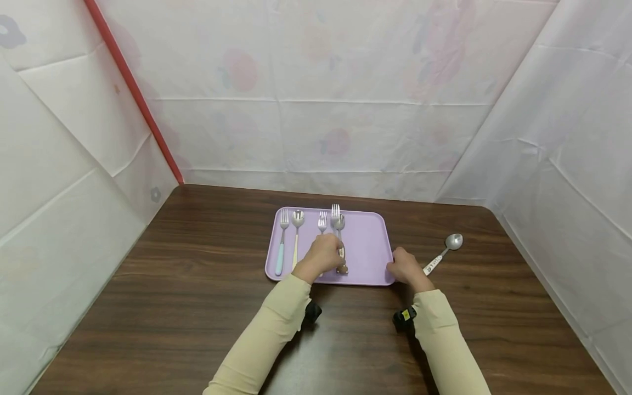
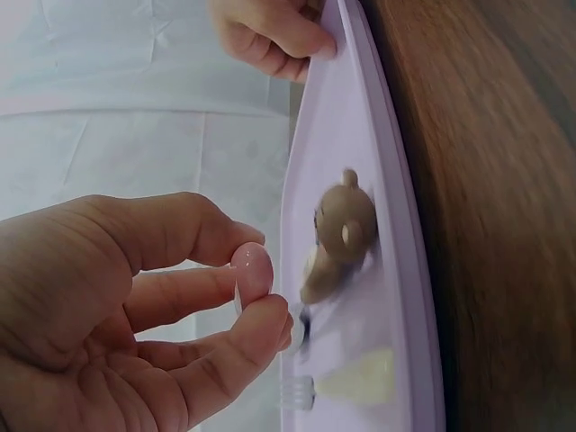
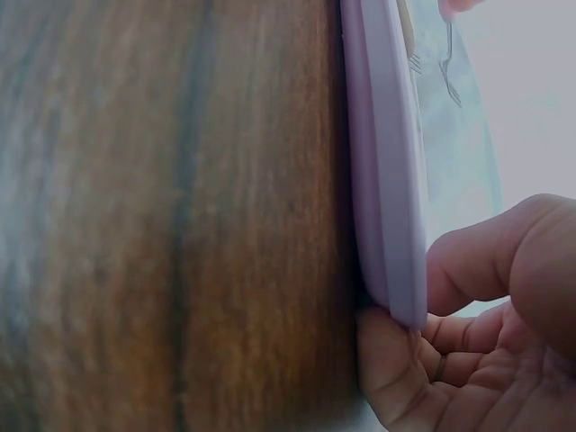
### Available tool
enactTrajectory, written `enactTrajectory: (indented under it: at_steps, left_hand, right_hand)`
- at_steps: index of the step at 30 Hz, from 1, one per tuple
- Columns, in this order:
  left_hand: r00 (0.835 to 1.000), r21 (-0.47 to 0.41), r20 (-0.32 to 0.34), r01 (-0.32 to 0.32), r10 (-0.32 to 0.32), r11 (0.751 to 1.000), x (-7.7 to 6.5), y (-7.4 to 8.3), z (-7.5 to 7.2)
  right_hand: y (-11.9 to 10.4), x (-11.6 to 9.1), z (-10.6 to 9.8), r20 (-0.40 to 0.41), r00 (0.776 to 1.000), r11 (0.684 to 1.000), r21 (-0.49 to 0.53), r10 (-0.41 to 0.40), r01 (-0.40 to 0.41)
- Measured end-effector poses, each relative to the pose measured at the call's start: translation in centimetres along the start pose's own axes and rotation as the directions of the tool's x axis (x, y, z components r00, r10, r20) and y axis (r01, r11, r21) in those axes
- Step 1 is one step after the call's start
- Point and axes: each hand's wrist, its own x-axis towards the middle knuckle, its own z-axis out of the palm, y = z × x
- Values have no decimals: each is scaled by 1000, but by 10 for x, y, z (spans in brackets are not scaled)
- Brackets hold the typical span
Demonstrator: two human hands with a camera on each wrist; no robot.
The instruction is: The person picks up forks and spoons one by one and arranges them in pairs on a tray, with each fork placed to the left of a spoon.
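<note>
My left hand (image 1: 323, 257) is above the middle of a lilac tray (image 1: 367, 244), pinching a fork (image 1: 336, 212) by its rounded pink handle end (image 2: 254, 272) between thumb and fingers. Below that hand lies a spoon (image 1: 340, 222) with a brown bear figure (image 2: 345, 225) on its handle. A short fork (image 1: 322, 219) with a pale yellow handle (image 2: 364, 376) lies beside it, partly covered by the hand in the head view. At the tray's near right corner, my right hand (image 1: 406, 267) grips the rim, thumb above and fingers beneath.
On the tray's left side lie a fork with a light blue handle (image 1: 280, 259) and a spoon with a cream handle (image 1: 295, 249). A spoon with a white patterned handle (image 1: 433, 264) rests on the wooden table (image 1: 197, 263), right of the tray. Pale sheets hang around the table.
</note>
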Motion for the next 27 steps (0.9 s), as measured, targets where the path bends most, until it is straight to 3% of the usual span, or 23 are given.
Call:
enactTrajectory:
  at_steps: [6, 23, 27]
  left_hand:
    - [1000, 48, -2, 10, -9, 999, 4, 9, 3]
    - [997, 17, 71, 2, -4, 1000, 11, 27, 27]
    - [997, 62, 82, -18, 13, 998, 13, 30, 31]
  right_hand:
    - [-2, -1, 0, 1, 1000, 1000, 11, 4, -4]
    - [-2, -2, -2, 3, 1000, 1000, 10, -5, 5]
    - [-2, -1, -2, -3, 1000, 1000, 11, -8, 8]
